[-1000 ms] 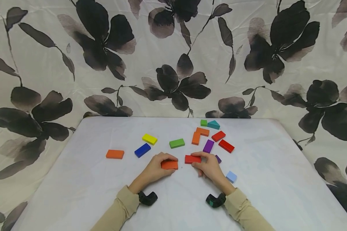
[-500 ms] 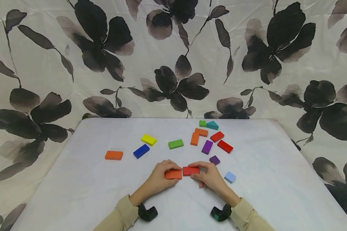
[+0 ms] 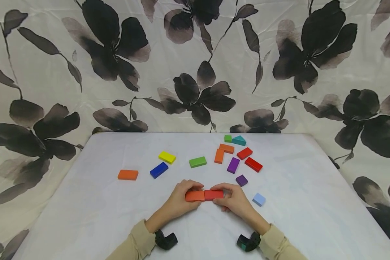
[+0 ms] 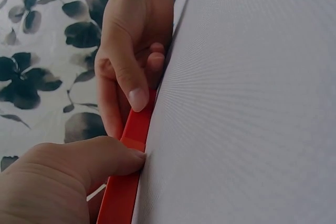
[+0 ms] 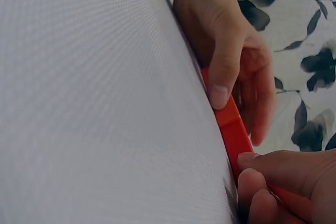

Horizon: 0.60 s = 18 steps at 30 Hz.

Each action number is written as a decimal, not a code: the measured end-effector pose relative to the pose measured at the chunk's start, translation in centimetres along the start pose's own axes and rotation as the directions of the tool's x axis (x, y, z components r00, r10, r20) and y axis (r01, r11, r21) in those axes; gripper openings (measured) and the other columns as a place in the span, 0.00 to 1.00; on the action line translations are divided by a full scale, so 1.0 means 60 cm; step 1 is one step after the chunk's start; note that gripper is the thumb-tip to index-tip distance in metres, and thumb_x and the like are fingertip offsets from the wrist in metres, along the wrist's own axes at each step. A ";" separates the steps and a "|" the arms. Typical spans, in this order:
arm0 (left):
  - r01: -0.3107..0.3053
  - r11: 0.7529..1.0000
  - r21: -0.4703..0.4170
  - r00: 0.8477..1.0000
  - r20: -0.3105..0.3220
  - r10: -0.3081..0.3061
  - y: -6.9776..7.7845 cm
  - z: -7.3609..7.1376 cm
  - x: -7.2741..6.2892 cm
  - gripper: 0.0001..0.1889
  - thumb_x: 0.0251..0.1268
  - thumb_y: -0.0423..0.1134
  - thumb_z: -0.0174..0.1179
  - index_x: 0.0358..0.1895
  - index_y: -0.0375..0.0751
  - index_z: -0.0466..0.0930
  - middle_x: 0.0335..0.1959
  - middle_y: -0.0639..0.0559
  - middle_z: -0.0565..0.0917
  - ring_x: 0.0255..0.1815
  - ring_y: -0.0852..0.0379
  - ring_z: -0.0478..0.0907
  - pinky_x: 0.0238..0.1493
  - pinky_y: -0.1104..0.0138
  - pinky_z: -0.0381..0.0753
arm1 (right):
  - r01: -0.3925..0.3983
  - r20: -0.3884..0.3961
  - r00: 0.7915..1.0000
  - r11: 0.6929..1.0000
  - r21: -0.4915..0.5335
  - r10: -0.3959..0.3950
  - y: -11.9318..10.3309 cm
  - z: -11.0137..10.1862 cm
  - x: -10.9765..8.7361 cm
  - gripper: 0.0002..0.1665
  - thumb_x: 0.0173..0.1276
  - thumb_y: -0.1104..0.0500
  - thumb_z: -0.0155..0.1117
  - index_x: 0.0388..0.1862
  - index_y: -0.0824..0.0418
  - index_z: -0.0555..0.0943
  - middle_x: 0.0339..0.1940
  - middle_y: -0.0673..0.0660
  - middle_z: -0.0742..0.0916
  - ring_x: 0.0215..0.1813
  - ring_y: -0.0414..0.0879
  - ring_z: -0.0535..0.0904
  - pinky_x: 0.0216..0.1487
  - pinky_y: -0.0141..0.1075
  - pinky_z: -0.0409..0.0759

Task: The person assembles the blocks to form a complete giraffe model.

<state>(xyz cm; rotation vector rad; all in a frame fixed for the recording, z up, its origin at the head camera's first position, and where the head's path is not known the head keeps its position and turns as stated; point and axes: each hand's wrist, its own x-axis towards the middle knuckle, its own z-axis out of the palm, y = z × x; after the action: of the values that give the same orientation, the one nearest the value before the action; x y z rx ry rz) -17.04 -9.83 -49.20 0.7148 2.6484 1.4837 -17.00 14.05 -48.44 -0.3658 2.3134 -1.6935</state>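
Observation:
Near the front middle of the table, an orange block (image 3: 194, 196) and a red block (image 3: 213, 195) lie end to end in one line. My left hand (image 3: 182, 196) pinches the orange block between thumb and fingers along its long sides. The red one is pinched the same way by my right hand (image 3: 235, 198). In the left wrist view the left thumb presses the near side of the orange block (image 4: 118, 200), with the red block (image 4: 139, 123) beyond it. In the right wrist view the ends of the red block (image 5: 235, 142) and the orange block (image 5: 227, 114) meet.
Left of the hands lie an orange block (image 3: 128, 175), a blue block (image 3: 159, 170) and a yellow block (image 3: 167, 157). A green block (image 3: 198, 162) is ahead. Purple, red, orange and teal pieces cluster back right; a light blue block (image 3: 258, 199) sits beside the right wrist.
Both hands have drawn their blocks nearer to the front edge. The gap between the orange and red blocks has closed, so their ends now meet.

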 end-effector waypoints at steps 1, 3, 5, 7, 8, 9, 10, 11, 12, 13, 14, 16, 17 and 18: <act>-0.002 1.000 0.005 1.000 0.000 0.002 0.000 0.000 0.000 0.23 0.54 0.31 0.71 0.55 0.46 0.81 0.46 0.60 0.80 0.47 0.58 0.71 0.48 0.60 0.72 | -0.003 0.004 1.000 1.000 0.003 0.003 0.000 0.000 0.000 0.19 0.61 0.64 0.73 0.52 0.59 0.85 0.12 0.53 0.76 0.14 0.42 0.71 0.19 0.29 0.72; -0.007 1.000 0.023 1.000 0.003 0.007 0.000 -0.001 0.002 0.21 0.55 0.32 0.71 0.54 0.47 0.82 0.46 0.60 0.80 0.48 0.58 0.70 0.48 0.59 0.71 | -0.013 0.012 1.000 1.000 0.009 0.013 -0.001 0.000 0.002 0.19 0.61 0.63 0.73 0.53 0.59 0.84 0.13 0.53 0.76 0.14 0.42 0.72 0.19 0.29 0.72; -0.014 0.999 0.039 1.000 0.007 0.014 -0.002 -0.002 0.004 0.19 0.55 0.33 0.71 0.52 0.48 0.84 0.46 0.61 0.80 0.48 0.59 0.70 0.48 0.60 0.71 | -0.029 0.021 0.999 0.999 0.014 0.028 -0.002 -0.001 0.004 0.20 0.61 0.63 0.74 0.53 0.59 0.84 0.13 0.53 0.77 0.14 0.42 0.72 0.20 0.29 0.72; -0.014 0.999 0.048 1.000 0.013 0.013 -0.004 -0.004 0.008 0.18 0.55 0.33 0.72 0.50 0.49 0.85 0.45 0.62 0.79 0.48 0.59 0.70 0.48 0.60 0.71 | -0.048 0.035 0.998 0.999 0.025 0.047 -0.003 -0.002 0.007 0.20 0.61 0.63 0.74 0.53 0.59 0.84 0.14 0.53 0.77 0.15 0.42 0.72 0.20 0.29 0.73; -0.013 0.999 0.051 1.000 0.019 0.012 -0.004 -0.005 0.010 0.18 0.55 0.33 0.72 0.50 0.50 0.85 0.44 0.62 0.79 0.48 0.59 0.70 0.48 0.60 0.71 | -0.057 0.040 0.998 0.998 0.031 0.055 -0.004 -0.003 0.009 0.20 0.60 0.63 0.74 0.53 0.60 0.84 0.14 0.53 0.78 0.15 0.42 0.73 0.20 0.29 0.73; -0.018 0.999 0.050 1.000 0.022 0.017 -0.006 -0.005 0.013 0.17 0.55 0.33 0.72 0.49 0.50 0.85 0.44 0.62 0.79 0.48 0.59 0.70 0.47 0.60 0.71 | -0.066 0.044 0.997 0.997 0.037 0.064 -0.005 -0.003 0.011 0.20 0.60 0.63 0.74 0.52 0.59 0.84 0.14 0.53 0.78 0.14 0.42 0.73 0.20 0.29 0.74; -0.017 0.999 0.048 0.999 0.027 0.016 -0.006 -0.006 0.015 0.17 0.55 0.33 0.72 0.49 0.51 0.85 0.44 0.62 0.79 0.48 0.60 0.70 0.48 0.60 0.71 | -0.072 0.047 0.996 0.997 0.042 0.070 -0.006 -0.004 0.013 0.20 0.60 0.64 0.74 0.52 0.60 0.84 0.14 0.53 0.78 0.14 0.42 0.73 0.20 0.29 0.74; -0.017 0.999 0.049 0.999 0.032 0.016 -0.007 -0.007 0.016 0.17 0.55 0.34 0.72 0.48 0.51 0.85 0.44 0.63 0.79 0.48 0.60 0.70 0.48 0.60 0.71 | -0.081 0.051 0.996 0.995 0.049 0.079 -0.007 -0.004 0.014 0.20 0.59 0.64 0.74 0.51 0.59 0.84 0.14 0.53 0.78 0.14 0.42 0.73 0.20 0.29 0.74; -0.015 0.999 0.047 0.999 0.036 0.013 -0.008 -0.007 0.018 0.17 0.55 0.34 0.72 0.48 0.52 0.85 0.43 0.63 0.78 0.48 0.60 0.70 0.48 0.60 0.71 | -0.083 0.054 0.995 0.995 0.048 0.081 -0.007 -0.005 0.015 0.19 0.59 0.64 0.74 0.51 0.60 0.84 0.14 0.53 0.79 0.14 0.42 0.74 0.20 0.29 0.74; -0.015 0.999 0.047 0.999 0.039 0.013 -0.009 -0.007 0.019 0.16 0.55 0.34 0.72 0.48 0.52 0.85 0.43 0.63 0.78 0.48 0.60 0.70 0.48 0.60 0.71 | -0.087 0.057 0.995 0.995 0.048 0.084 -0.008 -0.005 0.016 0.19 0.59 0.64 0.74 0.51 0.60 0.84 0.13 0.53 0.79 0.14 0.42 0.74 0.20 0.29 0.75; -0.016 0.999 0.044 0.999 0.041 0.014 -0.009 -0.007 0.020 0.16 0.55 0.34 0.72 0.47 0.52 0.85 0.42 0.63 0.79 0.48 0.60 0.70 0.48 0.60 0.71 | -0.091 0.060 0.994 0.995 0.049 0.088 -0.008 -0.005 0.017 0.19 0.59 0.64 0.74 0.51 0.59 0.84 0.13 0.53 0.79 0.14 0.42 0.74 0.20 0.29 0.75; -0.011 0.999 0.045 0.999 0.039 0.010 -0.009 -0.005 0.021 0.16 0.54 0.35 0.73 0.46 0.52 0.85 0.42 0.63 0.79 0.48 0.59 0.71 0.48 0.60 0.70 | -0.090 0.064 0.994 0.995 0.048 0.087 -0.007 -0.005 0.017 0.19 0.59 0.64 0.74 0.51 0.59 0.84 0.13 0.53 0.79 0.14 0.42 0.75 0.20 0.29 0.75; -0.014 0.999 0.050 0.999 0.034 0.013 -0.009 -0.004 0.022 0.15 0.54 0.36 0.74 0.46 0.51 0.85 0.41 0.63 0.79 0.47 0.59 0.71 0.47 0.60 0.70 | -0.088 0.065 0.994 0.995 0.049 0.085 -0.007 -0.005 0.017 0.19 0.60 0.64 0.74 0.51 0.59 0.84 0.13 0.53 0.79 0.14 0.42 0.75 0.20 0.29 0.75; -0.015 0.999 0.051 0.999 0.029 0.013 -0.009 -0.002 0.023 0.15 0.53 0.37 0.74 0.45 0.51 0.84 0.41 0.62 0.79 0.47 0.59 0.71 0.47 0.60 0.70 | -0.084 0.066 0.995 0.995 0.050 0.081 -0.007 -0.005 0.017 0.19 0.60 0.64 0.74 0.51 0.59 0.84 0.13 0.54 0.79 0.14 0.42 0.75 0.21 0.30 0.75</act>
<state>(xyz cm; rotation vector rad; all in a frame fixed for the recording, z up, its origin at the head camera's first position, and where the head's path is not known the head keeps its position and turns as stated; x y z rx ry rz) -18.50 -9.65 -49.29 0.7540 2.6752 1.4025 -18.02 13.85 -48.04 -0.3043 2.2032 -1.6748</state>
